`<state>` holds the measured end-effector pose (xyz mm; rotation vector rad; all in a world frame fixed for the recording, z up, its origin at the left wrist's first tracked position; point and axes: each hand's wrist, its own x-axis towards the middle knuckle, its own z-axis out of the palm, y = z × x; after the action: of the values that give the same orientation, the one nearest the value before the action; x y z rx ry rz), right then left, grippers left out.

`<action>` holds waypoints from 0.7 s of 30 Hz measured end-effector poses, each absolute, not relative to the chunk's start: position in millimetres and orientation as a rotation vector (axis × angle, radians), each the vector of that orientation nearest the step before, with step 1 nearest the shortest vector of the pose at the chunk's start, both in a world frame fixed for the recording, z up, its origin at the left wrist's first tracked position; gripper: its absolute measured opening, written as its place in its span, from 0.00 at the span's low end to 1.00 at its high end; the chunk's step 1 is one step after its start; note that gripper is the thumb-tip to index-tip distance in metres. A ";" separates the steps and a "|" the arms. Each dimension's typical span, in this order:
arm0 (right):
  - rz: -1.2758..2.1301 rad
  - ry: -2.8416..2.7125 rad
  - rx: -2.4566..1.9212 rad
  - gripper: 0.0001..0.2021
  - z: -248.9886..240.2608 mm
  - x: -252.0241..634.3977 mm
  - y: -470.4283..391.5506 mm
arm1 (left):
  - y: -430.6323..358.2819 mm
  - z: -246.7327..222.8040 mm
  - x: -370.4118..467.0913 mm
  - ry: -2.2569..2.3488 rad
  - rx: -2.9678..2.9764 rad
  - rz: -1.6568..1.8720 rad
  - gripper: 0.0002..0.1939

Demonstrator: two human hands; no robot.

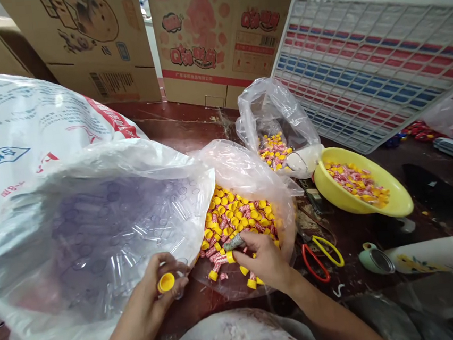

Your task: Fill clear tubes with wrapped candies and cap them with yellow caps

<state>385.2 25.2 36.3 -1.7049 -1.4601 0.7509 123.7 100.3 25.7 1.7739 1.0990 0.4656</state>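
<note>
My left hand [157, 283] is closed around a yellow cap [166, 282], its hollow side facing me. Clear plastic shows between the same fingers, perhaps a tube. Beside that hand, a large white bag [18, 254] lies open, full of clear plastic tubes [136, 229]. My right hand [262, 257] reaches into a pile of yellow caps with red-and-white twisted pieces [239, 217], spilling from a clear bag [233, 161]. One fingertip is wrapped in grey material [233, 242]. Thumb and forefinger pinch a capped piece [230, 257] at the pile's near edge.
A yellow bowl [401, 198] and another clear bag [275, 96] hold more caps and pieces. Scissors [323, 257] with red and yellow handles lie right of my hand, near a white flask [427, 255]. Cardboard boxes [214, 43] and a white wire rack [360, 61] stand behind.
</note>
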 end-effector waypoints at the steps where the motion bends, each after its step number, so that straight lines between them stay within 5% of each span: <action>1: 0.843 -1.402 -1.662 0.10 39.3 381.3 27.0 | 94.5 27.5 126.0 1.072 1.745 0.442 0.15; 10: 1.117 -1.422 -1.525 0.06 52.5 361.6 30.7 | 78.6 25.7 140.3 0.951 1.773 0.484 0.15; 21: 1.391 -1.479 -1.525 0.19 34.0 359.2 39.0 | 65.2 24.6 152.9 0.960 1.848 0.578 0.10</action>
<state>359.2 39.0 34.0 -1.5246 -1.4793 1.3910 152.9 65.2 24.6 1.8479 0.9604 0.5780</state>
